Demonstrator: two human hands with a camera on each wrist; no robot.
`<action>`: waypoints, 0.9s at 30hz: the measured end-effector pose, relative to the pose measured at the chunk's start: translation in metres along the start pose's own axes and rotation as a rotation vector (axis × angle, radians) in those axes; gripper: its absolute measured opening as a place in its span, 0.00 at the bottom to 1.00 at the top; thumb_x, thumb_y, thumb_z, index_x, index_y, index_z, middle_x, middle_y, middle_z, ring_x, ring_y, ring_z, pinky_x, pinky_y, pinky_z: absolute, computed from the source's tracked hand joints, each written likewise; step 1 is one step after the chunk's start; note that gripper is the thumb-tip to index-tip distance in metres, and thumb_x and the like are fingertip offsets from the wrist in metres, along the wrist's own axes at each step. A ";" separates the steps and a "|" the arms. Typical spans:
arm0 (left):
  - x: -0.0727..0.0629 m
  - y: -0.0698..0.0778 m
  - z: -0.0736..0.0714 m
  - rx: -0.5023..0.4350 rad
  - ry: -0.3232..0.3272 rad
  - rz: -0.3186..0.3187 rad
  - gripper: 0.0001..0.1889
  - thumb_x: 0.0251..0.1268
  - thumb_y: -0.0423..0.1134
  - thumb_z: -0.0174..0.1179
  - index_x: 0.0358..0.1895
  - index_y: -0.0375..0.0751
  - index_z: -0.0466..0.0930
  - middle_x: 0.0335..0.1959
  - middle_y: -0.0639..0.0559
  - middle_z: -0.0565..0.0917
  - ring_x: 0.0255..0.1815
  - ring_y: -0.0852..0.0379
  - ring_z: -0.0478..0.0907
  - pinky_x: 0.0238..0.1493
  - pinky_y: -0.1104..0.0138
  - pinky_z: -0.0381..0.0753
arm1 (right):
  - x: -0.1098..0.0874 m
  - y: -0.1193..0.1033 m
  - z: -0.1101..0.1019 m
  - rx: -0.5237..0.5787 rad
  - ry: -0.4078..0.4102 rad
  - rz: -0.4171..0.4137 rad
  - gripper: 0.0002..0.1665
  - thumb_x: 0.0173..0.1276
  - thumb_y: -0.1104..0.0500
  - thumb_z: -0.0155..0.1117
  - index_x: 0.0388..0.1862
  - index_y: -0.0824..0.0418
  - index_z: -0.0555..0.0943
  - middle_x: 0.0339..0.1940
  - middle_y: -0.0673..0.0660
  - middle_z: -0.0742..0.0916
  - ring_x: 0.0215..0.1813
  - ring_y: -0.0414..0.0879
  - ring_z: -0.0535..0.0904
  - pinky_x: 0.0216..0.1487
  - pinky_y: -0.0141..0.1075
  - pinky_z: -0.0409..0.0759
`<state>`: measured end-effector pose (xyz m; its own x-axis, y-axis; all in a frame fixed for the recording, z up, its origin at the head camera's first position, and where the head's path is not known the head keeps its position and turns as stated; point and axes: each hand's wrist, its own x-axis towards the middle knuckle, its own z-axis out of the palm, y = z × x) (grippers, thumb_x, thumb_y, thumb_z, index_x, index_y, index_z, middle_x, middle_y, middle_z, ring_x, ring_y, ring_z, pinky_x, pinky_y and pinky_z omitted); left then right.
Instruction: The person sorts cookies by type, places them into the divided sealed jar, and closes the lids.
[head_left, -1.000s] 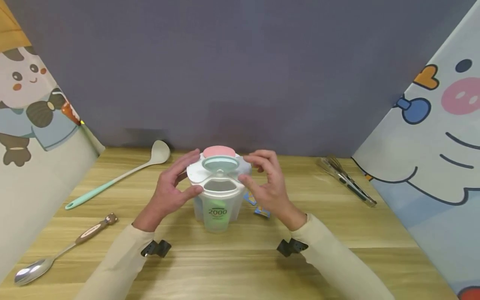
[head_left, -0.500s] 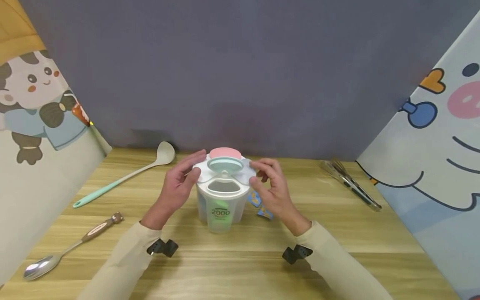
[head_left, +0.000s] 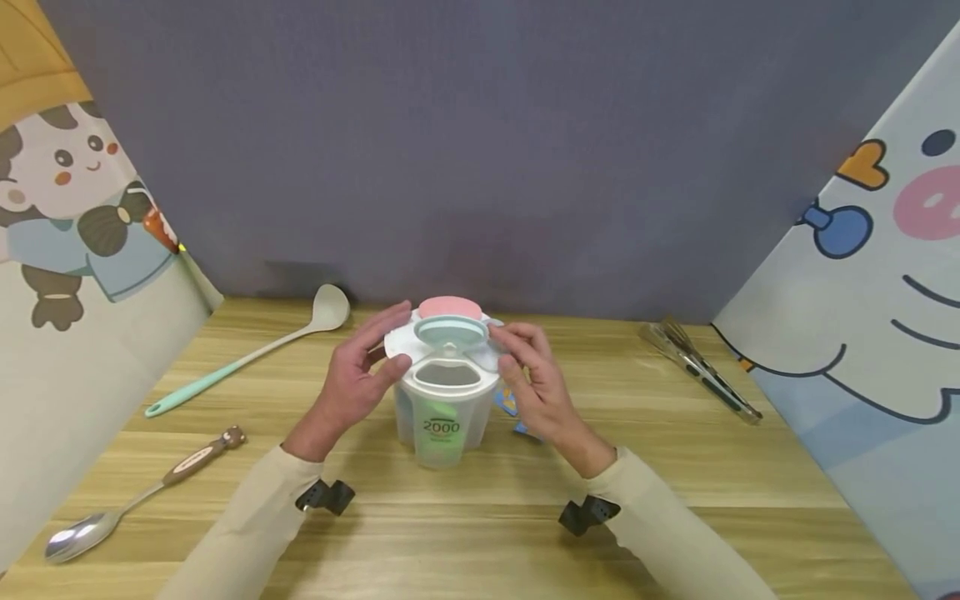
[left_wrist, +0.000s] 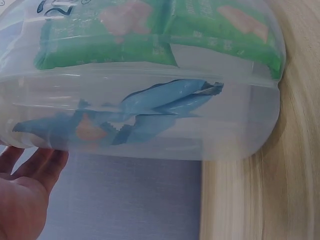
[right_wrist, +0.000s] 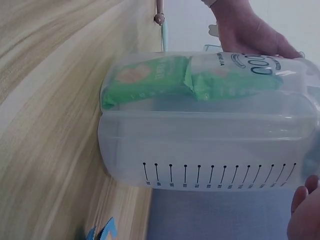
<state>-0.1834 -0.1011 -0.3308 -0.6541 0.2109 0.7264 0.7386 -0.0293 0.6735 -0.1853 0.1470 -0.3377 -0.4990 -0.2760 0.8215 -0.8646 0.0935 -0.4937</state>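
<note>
A translucent storage container [head_left: 438,433] printed "2000" stands upright mid-table. Its white lid [head_left: 405,343] has a pink flap [head_left: 450,307] at the back, a raised mint flap [head_left: 452,332] over an uncovered front opening, and a greyish flap [head_left: 487,358] on the right, its rear edge tipped up. My left hand [head_left: 360,382] holds the container's left side, thumb on the lid's front edge. My right hand [head_left: 543,387] has its index finger and thumb at the greyish flap. Through the wall, the left wrist view shows green packets [left_wrist: 105,40] and blue packets [left_wrist: 165,102].
Small blue packets [head_left: 507,403] lie by the container's right side, partly behind my right hand. A mint-handled ladle [head_left: 262,350] and a brown-handled metal spoon [head_left: 142,498] lie left. Tongs [head_left: 701,371] rest at the right. A dark panel [head_left: 480,167] stands behind the table.
My right hand has moved left, its fingers further onto the lid, and the greyish flap's edge has tipped up. My left thumb has shifted right along the lid's front edge.
</note>
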 end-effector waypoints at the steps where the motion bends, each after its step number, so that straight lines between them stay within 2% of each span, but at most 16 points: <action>1: 0.001 0.004 0.001 0.006 0.002 0.002 0.28 0.66 0.39 0.60 0.58 0.17 0.67 0.63 0.26 0.65 0.63 0.44 0.67 0.56 0.66 0.75 | 0.000 0.000 0.001 0.007 0.000 -0.003 0.24 0.75 0.52 0.47 0.63 0.61 0.74 0.52 0.65 0.72 0.44 0.48 0.69 0.39 0.30 0.71; 4: 0.001 0.015 0.002 0.026 0.008 0.006 0.29 0.67 0.41 0.60 0.57 0.15 0.67 0.61 0.23 0.65 0.62 0.43 0.67 0.55 0.68 0.75 | 0.000 0.001 0.003 0.030 0.000 -0.021 0.23 0.75 0.53 0.47 0.64 0.59 0.74 0.52 0.66 0.72 0.45 0.49 0.68 0.41 0.31 0.71; 6: 0.002 0.017 0.003 0.034 0.009 0.009 0.29 0.67 0.41 0.60 0.57 0.15 0.67 0.61 0.23 0.65 0.62 0.42 0.67 0.55 0.68 0.75 | -0.001 0.002 0.004 0.037 0.002 -0.028 0.22 0.75 0.54 0.47 0.64 0.57 0.74 0.52 0.66 0.72 0.47 0.50 0.68 0.42 0.32 0.72; 9: 0.002 0.018 0.003 0.038 0.009 0.017 0.29 0.67 0.42 0.59 0.57 0.15 0.67 0.61 0.22 0.65 0.62 0.41 0.67 0.55 0.68 0.75 | -0.002 0.002 0.004 0.040 0.007 -0.030 0.21 0.75 0.54 0.48 0.64 0.56 0.75 0.53 0.66 0.72 0.51 0.51 0.69 0.47 0.33 0.73; 17: 0.003 0.017 0.002 0.051 0.000 0.025 0.33 0.66 0.49 0.58 0.57 0.16 0.67 0.61 0.23 0.66 0.62 0.42 0.67 0.55 0.68 0.75 | -0.005 0.002 0.004 -0.036 0.030 -0.075 0.19 0.74 0.56 0.50 0.59 0.54 0.79 0.54 0.68 0.73 0.53 0.52 0.70 0.49 0.37 0.72; 23: 0.003 0.018 0.002 0.066 -0.016 0.005 0.35 0.66 0.52 0.57 0.57 0.17 0.67 0.62 0.24 0.66 0.61 0.40 0.67 0.55 0.68 0.75 | -0.007 0.001 0.005 -0.028 0.033 -0.019 0.19 0.75 0.52 0.50 0.57 0.56 0.80 0.57 0.66 0.72 0.53 0.53 0.69 0.50 0.37 0.69; 27: 0.003 0.019 0.001 0.073 -0.017 -0.001 0.36 0.65 0.53 0.57 0.57 0.17 0.67 0.62 0.24 0.66 0.61 0.36 0.66 0.55 0.69 0.75 | -0.008 -0.004 0.008 -0.027 0.034 0.026 0.21 0.73 0.48 0.52 0.55 0.57 0.81 0.58 0.66 0.70 0.45 0.52 0.67 0.41 0.34 0.69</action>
<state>-0.1712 -0.0999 -0.3163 -0.6524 0.2275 0.7229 0.7483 0.0425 0.6620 -0.1774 0.1417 -0.3451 -0.5223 -0.2406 0.8181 -0.8526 0.1256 -0.5073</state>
